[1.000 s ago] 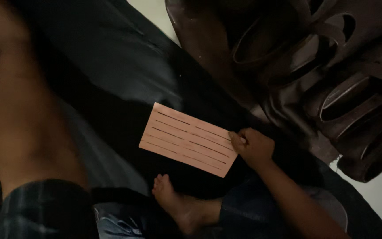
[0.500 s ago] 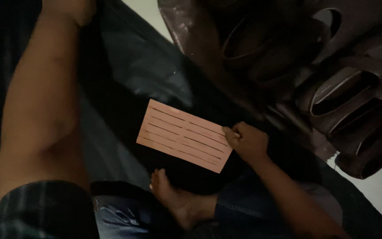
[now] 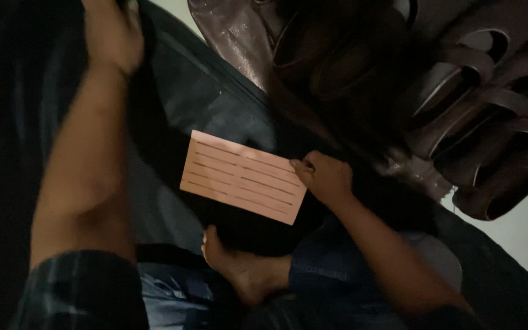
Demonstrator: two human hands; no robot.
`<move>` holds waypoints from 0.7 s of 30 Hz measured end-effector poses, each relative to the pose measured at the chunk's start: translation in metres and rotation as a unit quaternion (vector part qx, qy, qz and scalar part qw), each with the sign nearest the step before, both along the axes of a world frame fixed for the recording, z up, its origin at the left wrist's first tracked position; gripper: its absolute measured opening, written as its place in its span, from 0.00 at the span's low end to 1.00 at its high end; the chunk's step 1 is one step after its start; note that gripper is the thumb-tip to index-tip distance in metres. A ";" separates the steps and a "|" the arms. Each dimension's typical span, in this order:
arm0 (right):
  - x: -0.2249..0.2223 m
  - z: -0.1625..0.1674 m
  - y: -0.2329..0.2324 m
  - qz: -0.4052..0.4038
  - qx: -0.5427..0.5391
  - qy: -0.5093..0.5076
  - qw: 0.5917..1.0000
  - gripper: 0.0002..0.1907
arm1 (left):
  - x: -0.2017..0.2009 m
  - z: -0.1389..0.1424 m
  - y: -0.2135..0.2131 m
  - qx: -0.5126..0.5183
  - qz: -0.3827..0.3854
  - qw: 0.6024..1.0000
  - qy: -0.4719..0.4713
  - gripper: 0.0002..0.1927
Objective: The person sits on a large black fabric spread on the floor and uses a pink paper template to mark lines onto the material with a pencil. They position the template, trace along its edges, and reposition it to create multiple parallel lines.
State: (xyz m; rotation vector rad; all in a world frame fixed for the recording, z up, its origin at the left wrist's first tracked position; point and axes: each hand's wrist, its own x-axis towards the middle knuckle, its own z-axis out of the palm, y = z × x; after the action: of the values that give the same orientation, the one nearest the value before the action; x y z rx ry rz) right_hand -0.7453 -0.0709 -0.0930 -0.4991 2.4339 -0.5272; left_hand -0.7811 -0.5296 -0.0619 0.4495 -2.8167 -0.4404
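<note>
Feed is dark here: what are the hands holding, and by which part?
The right hand pinches the pink slotted card at its right short edge. The left hand grips dark sheeting up top.

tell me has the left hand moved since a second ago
Yes. The left hand has come into view at the top, reaching up along the dark sheet, while the pink slotted card kept its place beside the bare foot.

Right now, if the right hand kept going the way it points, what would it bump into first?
The right hand points left and already pinches the edge of the pink slotted rectangular card. Going straight on, it would meet that card first, then probably the dark plastic sheet beyond it, though depth is hard to judge in this dim picture.
</note>
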 end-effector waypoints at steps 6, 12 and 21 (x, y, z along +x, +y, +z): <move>-0.002 0.005 0.007 -0.011 -0.097 0.018 0.995 0.23 | 0.117 0.014 0.118 0.097 0.020 0.990 0.104 0.22; -0.009 0.027 0.021 -0.155 -0.288 0.125 0.937 0.16 | 0.231 0.021 0.198 0.101 0.119 0.985 -0.068 0.27; -0.007 0.059 0.040 -0.203 -0.409 0.132 0.880 0.10 | 0.315 0.021 0.215 0.143 0.332 0.920 -0.150 0.33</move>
State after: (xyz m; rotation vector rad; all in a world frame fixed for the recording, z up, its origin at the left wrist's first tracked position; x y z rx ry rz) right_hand -0.7522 -0.0312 -0.0340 -0.3928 2.4806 -1.8092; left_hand -0.4659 -0.3142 -0.0405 1.5850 -2.6277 -0.6680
